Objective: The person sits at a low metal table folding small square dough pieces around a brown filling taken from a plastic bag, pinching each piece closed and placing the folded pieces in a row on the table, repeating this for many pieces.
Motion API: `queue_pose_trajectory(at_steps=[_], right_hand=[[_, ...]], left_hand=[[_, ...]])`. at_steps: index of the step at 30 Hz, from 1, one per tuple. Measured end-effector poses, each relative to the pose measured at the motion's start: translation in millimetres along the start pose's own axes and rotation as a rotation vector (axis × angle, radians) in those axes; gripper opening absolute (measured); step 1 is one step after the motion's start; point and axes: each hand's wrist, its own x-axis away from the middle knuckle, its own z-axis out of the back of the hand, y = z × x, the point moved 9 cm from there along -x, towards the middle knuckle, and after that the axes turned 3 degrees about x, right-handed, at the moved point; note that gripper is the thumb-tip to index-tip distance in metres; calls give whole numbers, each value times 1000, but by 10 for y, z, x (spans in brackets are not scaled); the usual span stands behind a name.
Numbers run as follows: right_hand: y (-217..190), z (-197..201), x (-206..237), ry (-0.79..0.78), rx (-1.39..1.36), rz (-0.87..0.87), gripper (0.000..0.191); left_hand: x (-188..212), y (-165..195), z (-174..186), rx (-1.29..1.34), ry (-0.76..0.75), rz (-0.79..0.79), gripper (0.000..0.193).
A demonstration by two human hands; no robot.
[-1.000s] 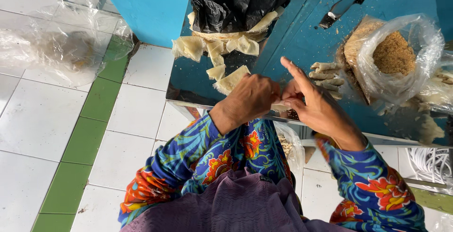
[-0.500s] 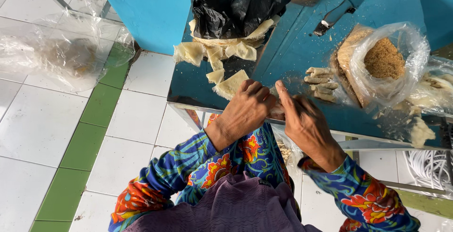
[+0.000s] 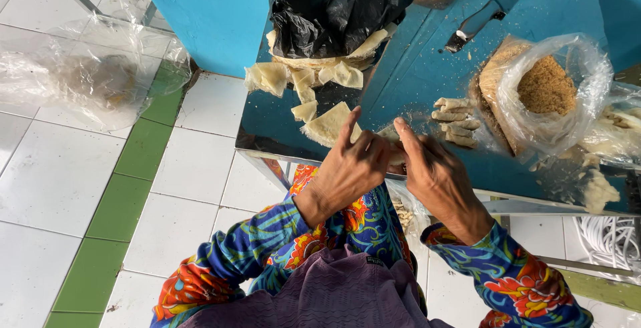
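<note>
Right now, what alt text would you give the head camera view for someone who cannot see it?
Seen from above, a person's left hand and right hand meet over a pale wrapper piece at the edge of a blue table. Finished rolls, a clear bag of brown crumbs, a knife and a black bag over stacked wrappers lie beyond.

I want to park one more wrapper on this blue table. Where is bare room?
Bare patches: the blue table between the black bag and the knife, and the near-left corner below the loose wrappers. It is crowded from both hands, left and right, rightward: rolled pieces, crumb bag.
</note>
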Motion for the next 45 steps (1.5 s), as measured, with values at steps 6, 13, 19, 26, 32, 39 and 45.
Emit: queue_pose_trajectory(at_steps=[6,13,19,26,32,39,45], right_hand=[[-109,13,71,54,71,94,71],[-80,44,-146,-79,219,14,84],[20,253,-348,-23,-157,-149,74],[440,446,-48,202,-19,-221,71],[1032,622,210,80,0,-407,73],[2427,447,165,-309,40,-669,51],[2605,70,184,-596,-49,-676,58]], left_hand=[[1,63,-75,-77,-132,51,40],[-132,-157,-74,37,-11,236,61],[236,-210,78,83,-14,309,37],[135,-267,118,161,52,305,19],[58,-273,63,422,-24,371,23],[110,-318,56,807,-23,410,32],[193,-407,-25,882,-84,384,31]])
